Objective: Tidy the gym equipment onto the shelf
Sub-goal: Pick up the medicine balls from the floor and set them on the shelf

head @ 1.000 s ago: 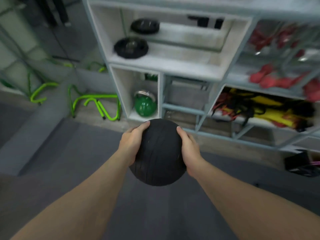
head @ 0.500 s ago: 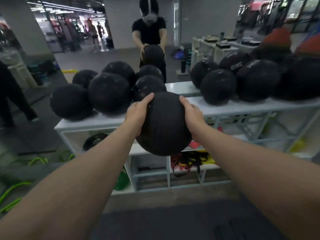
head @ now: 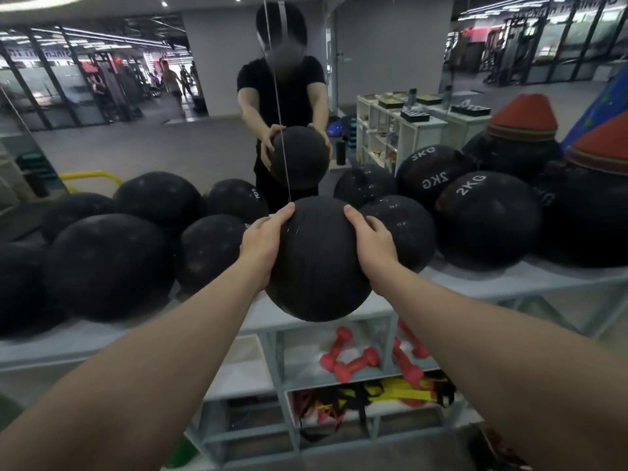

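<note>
Over shelf edge (head: 509, 287), hands (head: 261, 246) apparently clamp ball (head: 317, 263).

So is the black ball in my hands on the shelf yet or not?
Not yet. The black ball is held between the left hand and right hand, its underside hanging past the shelf top's front edge.
</note>
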